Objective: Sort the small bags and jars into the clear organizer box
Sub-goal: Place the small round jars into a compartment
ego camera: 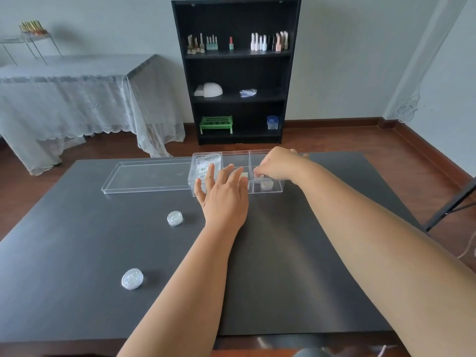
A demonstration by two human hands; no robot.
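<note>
two jars [132,279] lie before hands [224,194] reaching into the clear organizer box [206,161].

Printed label on a small bag [203,169] in the organizer box [268,188] — too blurred to read

The left hand [224,194] covers the near wall and middle cells of the organizer box [268,188], so their contents cannot be told. The right hand [279,164], at two o'clock from it, curls its fingertips out of sight behind a divider. The small bags [206,163] at eleven o'clock are too blurred to read.
</note>
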